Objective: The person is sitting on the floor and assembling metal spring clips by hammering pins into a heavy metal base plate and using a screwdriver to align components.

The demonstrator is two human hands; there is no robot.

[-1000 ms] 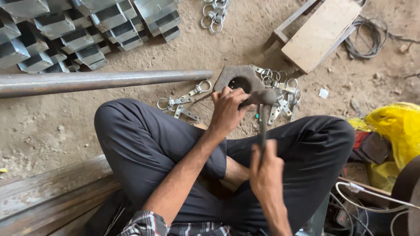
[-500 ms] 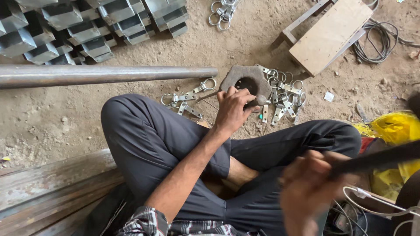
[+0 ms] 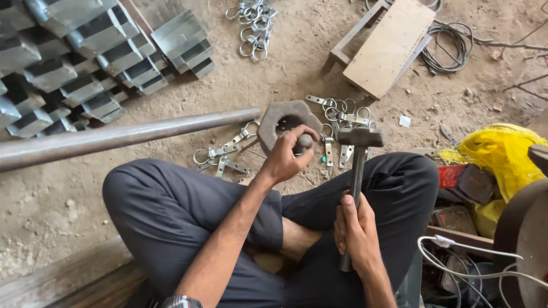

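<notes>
A person sits cross-legged on a sandy floor (image 3: 274, 74), seen from above. The left hand (image 3: 287, 154) is closed around a small rounded metal piece (image 3: 305, 141), holding it at the near rim of a heavy hexagonal steel block (image 3: 285, 121) with a round hole in its middle. The right hand (image 3: 355, 231) is clamped on the lower handle of a hammer (image 3: 358, 171), whose square head is raised just right of the block, level with the left fingers. To strike well, it looks wise to keep the left fingertips low and clear of the top, hold the piece steady over the hole, and bring the head down squarely. The piece lies inside the left hand's grip, just left of the hammer head, well ahead of the right hand. Loose metal clasps with rings (image 3: 342, 122) lie scattered beside the block; a long steel pipe (image 3: 114, 137) runs to the left.
</notes>
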